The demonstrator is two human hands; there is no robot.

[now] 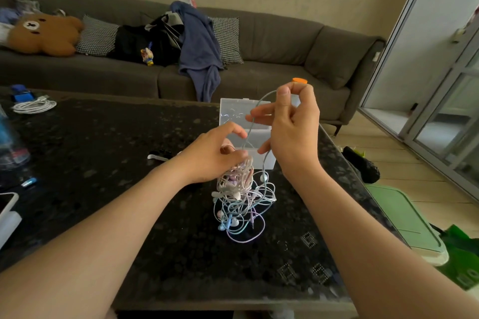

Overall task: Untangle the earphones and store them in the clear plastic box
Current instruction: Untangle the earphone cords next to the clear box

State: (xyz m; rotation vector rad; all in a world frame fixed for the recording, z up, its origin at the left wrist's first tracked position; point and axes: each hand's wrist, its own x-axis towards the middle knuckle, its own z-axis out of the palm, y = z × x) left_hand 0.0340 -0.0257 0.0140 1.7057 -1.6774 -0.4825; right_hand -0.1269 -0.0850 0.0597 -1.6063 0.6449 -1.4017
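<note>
Head view showed both bare hands working above a dark speckled table (116, 163). The left hand (212, 155) was low, and its fingers (234, 129) were curled around the top of the tangled earphones (243, 202), holding the bundle from above. The lower loops of the bundle, in white, pale blue and pale purple, hung down and lay on the table, with some small earbuds visible among them. The right hand (293, 127) was higher and to the right. Its thumb and first finger were pressed together on one pale cord (260, 100), which made an arc out from the pinch and went down to the bundle. The other fingers of this hand were loosely spread.

The clear plastic box (267, 163) stood on the table just behind the hands, near the far right edge. Its lid (233, 111) was open and standing upright. I could not tell what was inside it, because the hands covered most of it. A small orange thing (300, 80) showed just above the right hand.

At the far left of the table lay a coiled white cable (33, 106). Behind the table was a grey sofa (272, 41) with a brown bear cushion (44, 33) and a blue cloth (202, 52). A green lid (404, 220) lay on the floor at the right.
</note>
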